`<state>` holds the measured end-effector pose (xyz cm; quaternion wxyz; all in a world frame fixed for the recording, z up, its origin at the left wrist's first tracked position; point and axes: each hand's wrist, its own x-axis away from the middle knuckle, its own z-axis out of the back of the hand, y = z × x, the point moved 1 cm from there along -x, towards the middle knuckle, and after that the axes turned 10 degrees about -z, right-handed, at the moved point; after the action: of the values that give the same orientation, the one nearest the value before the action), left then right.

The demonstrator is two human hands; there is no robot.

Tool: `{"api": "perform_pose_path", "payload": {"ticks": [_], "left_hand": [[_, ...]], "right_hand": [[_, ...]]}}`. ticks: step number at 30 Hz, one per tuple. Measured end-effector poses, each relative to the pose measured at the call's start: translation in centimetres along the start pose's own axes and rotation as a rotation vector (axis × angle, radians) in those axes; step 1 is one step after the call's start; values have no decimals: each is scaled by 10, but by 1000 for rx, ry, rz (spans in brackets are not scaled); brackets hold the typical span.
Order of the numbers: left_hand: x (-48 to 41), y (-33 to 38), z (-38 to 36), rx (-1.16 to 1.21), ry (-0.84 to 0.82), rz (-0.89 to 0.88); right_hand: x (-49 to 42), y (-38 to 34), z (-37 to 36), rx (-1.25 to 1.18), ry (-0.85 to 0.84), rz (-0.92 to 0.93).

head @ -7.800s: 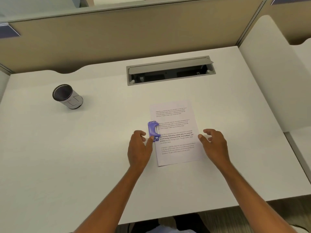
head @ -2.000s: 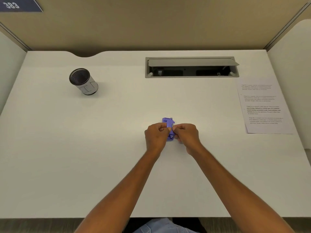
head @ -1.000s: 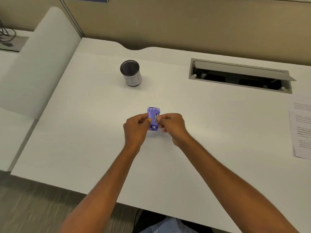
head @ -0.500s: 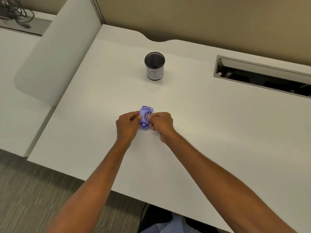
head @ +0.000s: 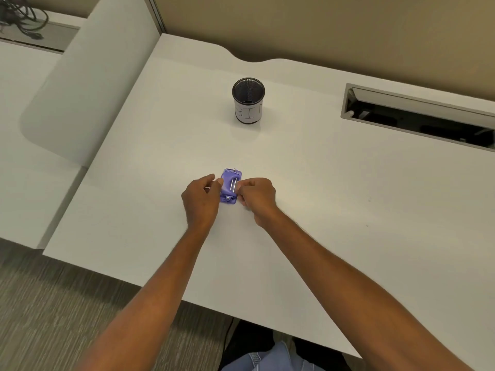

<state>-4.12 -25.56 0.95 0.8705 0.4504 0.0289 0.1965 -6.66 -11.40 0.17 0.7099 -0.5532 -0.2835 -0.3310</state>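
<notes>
A small purple hole punch with two metal rods sits between my hands over the white desk. My left hand grips its left side, thumb against the purple body. My right hand pinches its right side with curled fingers. A black mesh cup with a white label stands upright farther back, open side up.
A grey cable hatch is open at the back right of the desk. A white divider panel stands along the left edge, with a neighbouring desk and cables beyond. A tan partition wall runs behind.
My view has swung left, so the printed sheet at the right has left the frame and the mesh cup sits nearer the middle. Both hands still hold the hole punch, which I earlier lifted off the sheet.
</notes>
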Motion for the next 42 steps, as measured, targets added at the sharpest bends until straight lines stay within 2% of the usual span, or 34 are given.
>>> {"api": "perform_pose_path", "payload": {"ticks": [3, 6, 16, 24, 34, 42], "left_hand": [[9, 13, -3, -9, 91, -82], [22, 29, -14, 69, 99, -168], [78, 92, -101, 156, -160, -267], [120, 131, -176, 158, -351, -300], [154, 122, -244, -143, -583, -490], [162, 114, -256, -252, -564, -595]], "right_hand": [[1, 4, 15, -47, 25, 5], [5, 9, 38, -108, 40, 25], [21, 37, 159, -255, 102, 117], [18, 69, 266, -325, 186, 78], [0, 112, 354, -358, 267, 30], [-15, 128, 371, -362, 258, 14]]}}
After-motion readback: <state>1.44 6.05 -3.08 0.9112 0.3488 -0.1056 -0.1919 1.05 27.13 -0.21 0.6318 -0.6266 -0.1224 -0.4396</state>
